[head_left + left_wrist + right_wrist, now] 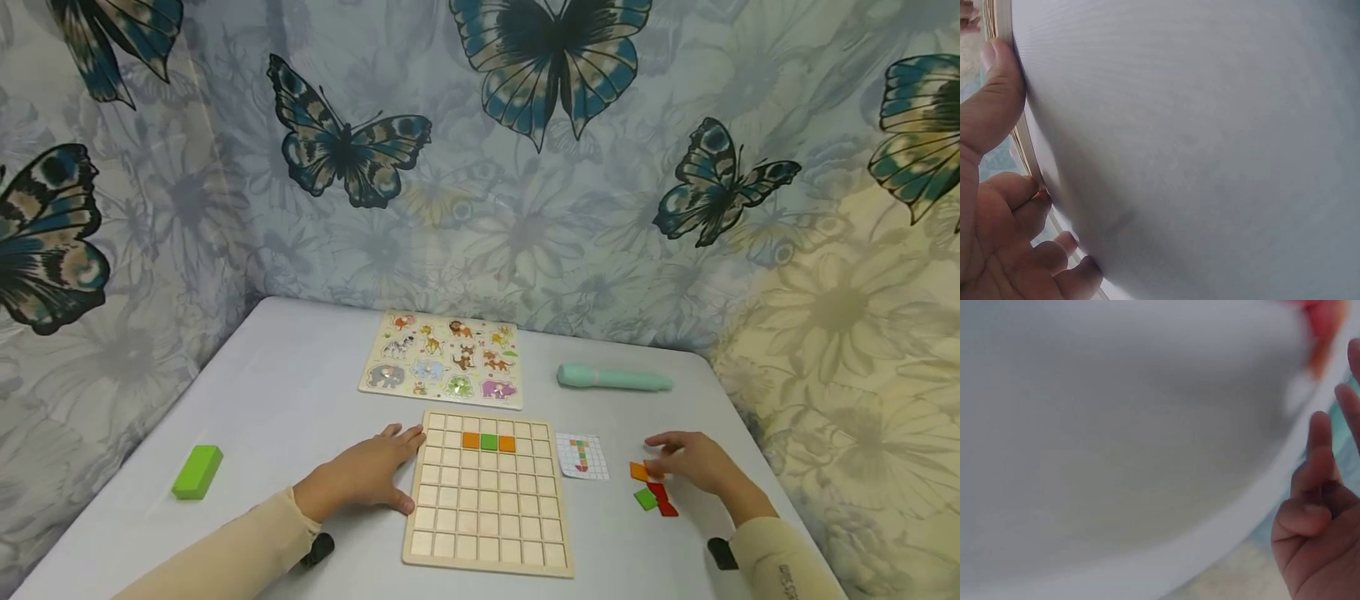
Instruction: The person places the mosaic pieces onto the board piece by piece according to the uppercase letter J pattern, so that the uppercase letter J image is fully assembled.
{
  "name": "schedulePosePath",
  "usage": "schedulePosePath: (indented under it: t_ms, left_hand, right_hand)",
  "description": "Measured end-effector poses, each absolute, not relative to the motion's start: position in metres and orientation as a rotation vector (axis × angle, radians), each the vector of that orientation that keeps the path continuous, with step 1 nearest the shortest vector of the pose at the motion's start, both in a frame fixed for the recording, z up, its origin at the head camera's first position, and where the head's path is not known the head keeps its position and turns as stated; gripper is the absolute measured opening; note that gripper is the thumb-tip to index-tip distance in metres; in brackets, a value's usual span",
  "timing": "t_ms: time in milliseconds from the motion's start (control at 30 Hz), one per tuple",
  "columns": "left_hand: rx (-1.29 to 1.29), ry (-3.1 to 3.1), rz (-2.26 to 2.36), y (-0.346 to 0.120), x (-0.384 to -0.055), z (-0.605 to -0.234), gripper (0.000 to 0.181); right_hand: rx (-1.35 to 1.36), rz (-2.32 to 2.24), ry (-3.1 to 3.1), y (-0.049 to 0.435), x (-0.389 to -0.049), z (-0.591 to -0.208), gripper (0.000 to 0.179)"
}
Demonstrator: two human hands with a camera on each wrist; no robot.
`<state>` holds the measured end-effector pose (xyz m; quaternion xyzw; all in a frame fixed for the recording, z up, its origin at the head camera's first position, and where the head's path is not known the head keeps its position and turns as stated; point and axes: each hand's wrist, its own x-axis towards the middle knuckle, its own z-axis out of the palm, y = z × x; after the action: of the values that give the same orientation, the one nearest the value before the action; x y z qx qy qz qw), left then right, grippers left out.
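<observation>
A wooden grid board (487, 569) lies on the table with an orange tile (470, 440), a green tile (489, 442) and another orange tile (507, 444) side by side near its top. My left hand (367, 469) touches the board's left edge with thumb and fingertips spread along it. To the right, my right hand (693, 460) hovers over loose tiles: an orange tile (638, 472), red tiles (663, 498) and a green tile (646, 499). Another orange tile is partly hidden under its fingers. In the right wrist view nothing shows between those fingers.
A small pattern card (592, 458) lies right of the board. Behind stand an animal puzzle (438, 358) and a mint-green stick-shaped object (615, 379). A green block (197, 472) sits far left. Butterfly-print cloth (525, 208) walls the table (300, 358) in.
</observation>
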<state>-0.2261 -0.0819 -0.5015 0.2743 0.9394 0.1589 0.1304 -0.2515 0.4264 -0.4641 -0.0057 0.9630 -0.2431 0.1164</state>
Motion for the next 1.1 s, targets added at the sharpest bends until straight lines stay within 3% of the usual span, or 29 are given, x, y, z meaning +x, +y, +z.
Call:
schedulePosePath:
  t_ms: [200, 767, 933, 1100]
  left_hand:
    - [0.781, 2.711, 0.485, -0.081, -0.226, -0.496, 0.109]
    - [0.799, 2.709, 0.505, -0.081, -0.223, -0.491, 0.106]
    - [0.797, 2.712, 0.499, -0.081, -0.224, -0.492, 0.107]
    - [0.798, 2.712, 0.494, -0.08, -0.222, -0.493, 0.108]
  right_hand:
    - [0.036, -0.747, 2.775, 0.458, -0.245, -0.476, 0.049]
    - [-0.025, -0.725, 2.867, 0.452, -0.24, -0.48, 0.044]
    - [-0.189, -0.806, 2.862, 0.409, -0.244, -0.468, 0.032]
    - [-0.554, -0.607, 2.93, 0.326, -0.248, -0.46, 0.019]
